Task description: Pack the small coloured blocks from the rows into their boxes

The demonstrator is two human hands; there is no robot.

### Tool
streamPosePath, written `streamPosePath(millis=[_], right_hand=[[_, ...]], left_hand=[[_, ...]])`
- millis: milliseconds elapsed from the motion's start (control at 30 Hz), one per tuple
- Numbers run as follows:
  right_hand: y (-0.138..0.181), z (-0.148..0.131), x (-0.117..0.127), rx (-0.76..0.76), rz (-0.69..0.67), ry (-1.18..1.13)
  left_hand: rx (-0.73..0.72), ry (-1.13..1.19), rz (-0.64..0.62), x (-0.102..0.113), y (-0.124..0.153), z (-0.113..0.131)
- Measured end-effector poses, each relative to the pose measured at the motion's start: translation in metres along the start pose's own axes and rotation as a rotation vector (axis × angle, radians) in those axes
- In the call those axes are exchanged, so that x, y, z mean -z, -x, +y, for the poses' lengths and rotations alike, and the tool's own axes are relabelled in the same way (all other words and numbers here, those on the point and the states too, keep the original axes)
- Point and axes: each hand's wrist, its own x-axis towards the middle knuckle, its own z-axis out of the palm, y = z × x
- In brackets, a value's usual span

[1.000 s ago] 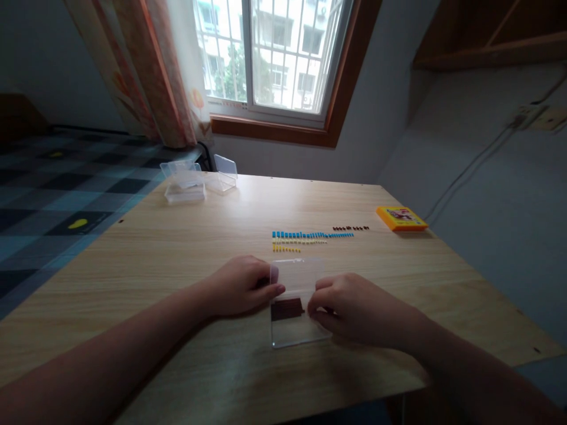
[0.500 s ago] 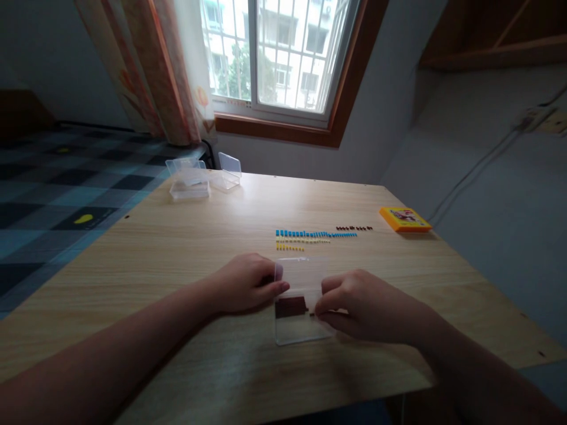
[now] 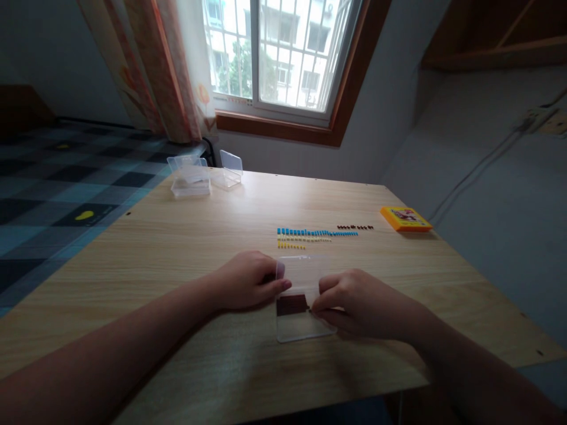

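A clear plastic box (image 3: 305, 333) stands open in front of me, its hinged lid side towards the window. Inside lies a dark brown block of small pieces (image 3: 291, 305), packed in rows against the left wall. My left hand (image 3: 252, 280) is closed on the box's left edge, thumb on top. My right hand (image 3: 358, 304) reaches over the right side, thumb and finger pinched on a tiny brown brick (image 3: 310, 310), mostly hidden, beside the right end of the block.
Beyond the box lie rows of tiny blue pieces (image 3: 305, 232), cream pieces (image 3: 305, 239), yellow pieces (image 3: 290, 245) and brown pieces (image 3: 354, 227). A yellow-orange box (image 3: 405, 219) sits at the right. Open clear containers (image 3: 190, 186) stand at the far left of the wooden table (image 3: 177, 248).
My right hand has moved slightly left, bringing the tiny brown brick up to the right end of the brown block. My left hand keeps its hold on the box.
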Motion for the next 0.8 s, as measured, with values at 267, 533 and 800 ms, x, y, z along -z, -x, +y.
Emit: streamPosePath(millis=[267,533,800], right_hand=[[-0.0025,-0.0035,-0.0026,-0.005,-0.003,0.01],[-0.0017,-0.0029,-0.0023,0.013,0.016,-0.002],[-0.0005,-0.0014,-0.0005,0.021,0.009,0.025]], left_hand=[[-0.027,0.002,0.017,-0.0023,0.0003,-0.0029],[-0.033,-0.012,0.021,-0.0012,0.0004,-0.001],[-0.033,-0.007,0.018,0.0002,0.0004,-0.0009]])
